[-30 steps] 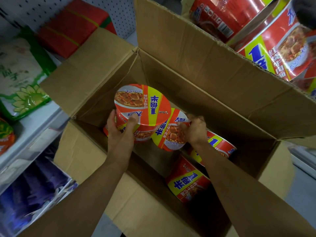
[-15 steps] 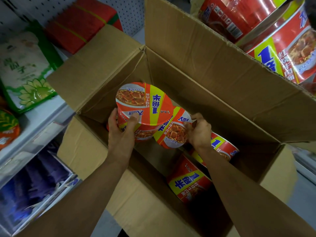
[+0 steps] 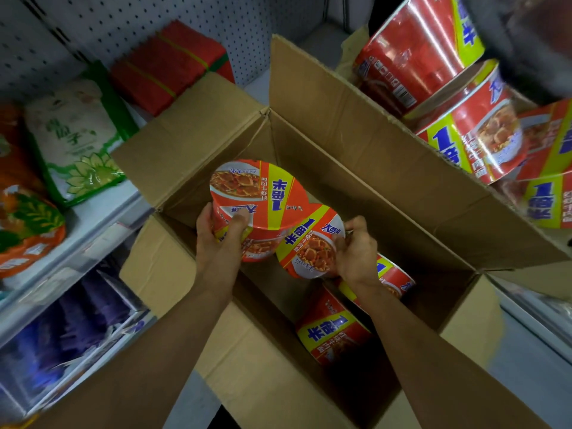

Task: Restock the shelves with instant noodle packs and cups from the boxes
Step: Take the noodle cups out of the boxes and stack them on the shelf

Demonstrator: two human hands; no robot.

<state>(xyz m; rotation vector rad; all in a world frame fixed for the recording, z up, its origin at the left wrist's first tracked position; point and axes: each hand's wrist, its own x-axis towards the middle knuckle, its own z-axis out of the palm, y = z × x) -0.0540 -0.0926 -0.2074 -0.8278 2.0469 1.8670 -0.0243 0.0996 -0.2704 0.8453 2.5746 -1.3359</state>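
The left hand [image 3: 221, 243] grips one noodle cup [image 3: 253, 199] by rim and wall, and the right hand [image 3: 356, 252] grips a second cup [image 3: 309, 246] tilted against it, both above the open cardboard box [image 3: 356, 168]. Lifting both together, either could likely slip or snag the tall rear flap; the clearest exit looks straight up.

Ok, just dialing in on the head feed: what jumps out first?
Two bright orange noodle cups at centre, over the open cardboard box: the left hand grips the larger-looking cup, the right hand holds the tilted cup beside it. More cups lie deeper in the box, and a stack of the same cups fills the upper right.
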